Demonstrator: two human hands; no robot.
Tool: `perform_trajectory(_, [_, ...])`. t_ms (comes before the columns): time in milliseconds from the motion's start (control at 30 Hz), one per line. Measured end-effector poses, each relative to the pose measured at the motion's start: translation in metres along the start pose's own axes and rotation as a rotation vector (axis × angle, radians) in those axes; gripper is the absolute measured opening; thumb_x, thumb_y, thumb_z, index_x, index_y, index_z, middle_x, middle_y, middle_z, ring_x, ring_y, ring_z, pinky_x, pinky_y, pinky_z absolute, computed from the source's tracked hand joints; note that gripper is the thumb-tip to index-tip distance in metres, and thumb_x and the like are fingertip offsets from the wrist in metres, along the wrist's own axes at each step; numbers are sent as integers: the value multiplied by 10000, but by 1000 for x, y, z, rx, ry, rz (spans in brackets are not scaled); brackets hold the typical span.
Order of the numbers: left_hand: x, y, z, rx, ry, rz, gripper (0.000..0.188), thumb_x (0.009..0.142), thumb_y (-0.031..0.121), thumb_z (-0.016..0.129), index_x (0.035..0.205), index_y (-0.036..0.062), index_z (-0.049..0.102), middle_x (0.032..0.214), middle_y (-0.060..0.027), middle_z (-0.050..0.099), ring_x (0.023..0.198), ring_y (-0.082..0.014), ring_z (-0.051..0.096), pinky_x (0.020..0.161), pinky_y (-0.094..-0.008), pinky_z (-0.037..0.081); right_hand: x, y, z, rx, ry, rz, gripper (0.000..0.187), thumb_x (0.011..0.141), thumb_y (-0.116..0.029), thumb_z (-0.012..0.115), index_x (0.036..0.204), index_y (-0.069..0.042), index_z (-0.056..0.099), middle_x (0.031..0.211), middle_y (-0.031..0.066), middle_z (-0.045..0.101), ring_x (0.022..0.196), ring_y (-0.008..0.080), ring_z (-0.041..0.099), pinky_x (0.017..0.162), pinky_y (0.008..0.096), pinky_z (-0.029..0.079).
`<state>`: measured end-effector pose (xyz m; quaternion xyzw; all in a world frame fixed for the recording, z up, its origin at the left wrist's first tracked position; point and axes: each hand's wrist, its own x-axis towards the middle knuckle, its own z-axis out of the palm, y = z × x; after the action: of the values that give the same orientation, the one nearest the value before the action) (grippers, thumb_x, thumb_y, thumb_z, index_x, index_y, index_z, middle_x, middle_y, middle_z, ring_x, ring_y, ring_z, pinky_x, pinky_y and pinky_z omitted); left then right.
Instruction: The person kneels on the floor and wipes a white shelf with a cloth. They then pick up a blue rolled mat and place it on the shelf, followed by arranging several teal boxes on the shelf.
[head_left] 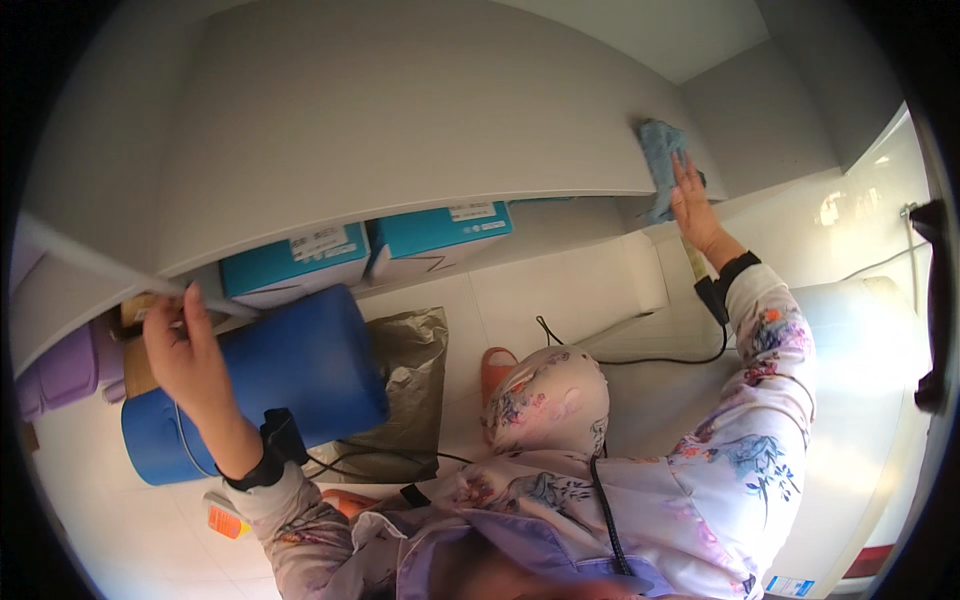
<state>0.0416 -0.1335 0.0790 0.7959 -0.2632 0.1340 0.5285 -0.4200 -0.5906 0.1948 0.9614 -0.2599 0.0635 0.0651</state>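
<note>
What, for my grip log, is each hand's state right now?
Left hand: partly curled at the pale panel edge; whether it grips cannot be told.
Right hand: open, fingers extended on the blue cloth.

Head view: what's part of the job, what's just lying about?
In use:
- blue-grey cloth, under right hand
- grey shelf, which the cloth touches
- left hand, at the white panel

Lying about:
- teal-and-white boxes
- blue cylinder
- crinkled brownish plastic
- purple bins
</note>
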Motion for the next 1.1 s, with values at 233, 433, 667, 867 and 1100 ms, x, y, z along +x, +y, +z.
perform_trajectory(233, [7,22,-11,151,-21,141,173,826,164,646,885,15,582,760,-160,565,664,-327,555,586,-384,452,97,-247,-36,51,-7,-368,707,845,-271,588,1420,-57,237,1470,251,145,1310,471,218,1084,484,228])
perform_trajectory(433, [8,23,-19,87,-65,87,185,809,142,624,917,5,563,765,-164,562,690,-360,553,597,-420,449,152,-374,-44,88,-104,-419,749,842,-415,585,1411,-61,251,1450,304,148,1285,547,208,1050,568,233])
perform_trajectory(667, [9,21,-17,55,-81,53,207,787,112,624,950,2,561,794,-170,570,725,-366,561,631,-420,455,226,-461,-38,212,-109,-366,803,805,-532,585,1376,-33,325,1447,259,234,1265,578,213,1054,549,244])
perform_trajectory(867, [10,20,-19,26,-123,12,208,769,97,630,938,1,555,820,-174,579,748,-381,564,640,-418,458,182,-437,-39,434,-10,-900,557,749,-49,493,1304,-46,442,1419,175,344,1282,383,345,1094,477,240])
perform_trajectory(1100, [9,19,-13,21,-124,-11,231,765,130,657,913,2,535,798,-177,567,744,-389,553,622,-424,450,192,-397,-79,755,-184,-605,444,780,-126,513,1218,-48,526,1315,161,478,1267,327,389,1044,386,334])
